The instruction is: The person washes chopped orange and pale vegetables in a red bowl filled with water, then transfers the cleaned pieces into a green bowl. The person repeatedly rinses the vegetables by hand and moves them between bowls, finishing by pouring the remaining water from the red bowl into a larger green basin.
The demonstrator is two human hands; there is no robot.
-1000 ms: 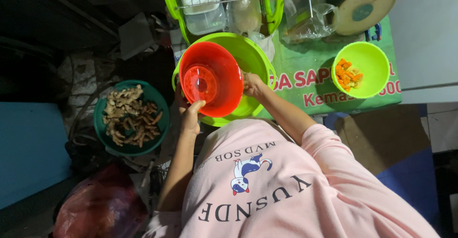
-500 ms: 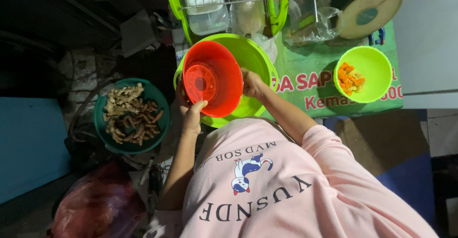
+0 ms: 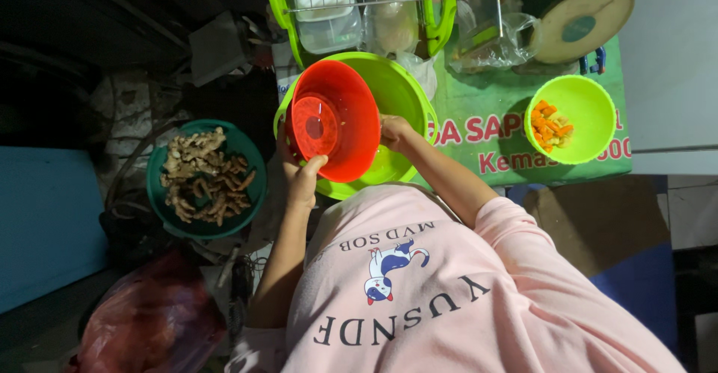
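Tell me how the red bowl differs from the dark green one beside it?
The red bowl is tilted, gripped by the left hand and right hand; the dark green bowl sits flat, untouched. The red bowl looks empty; the dark green bowl holds brown roots. Both are round.

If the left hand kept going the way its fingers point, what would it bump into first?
The left hand already touches the red bowl at its rim, fingers pointing up the picture. Going straight on, it would press into that red bowl first, with the big green basin behind, though depth is hard to judge.
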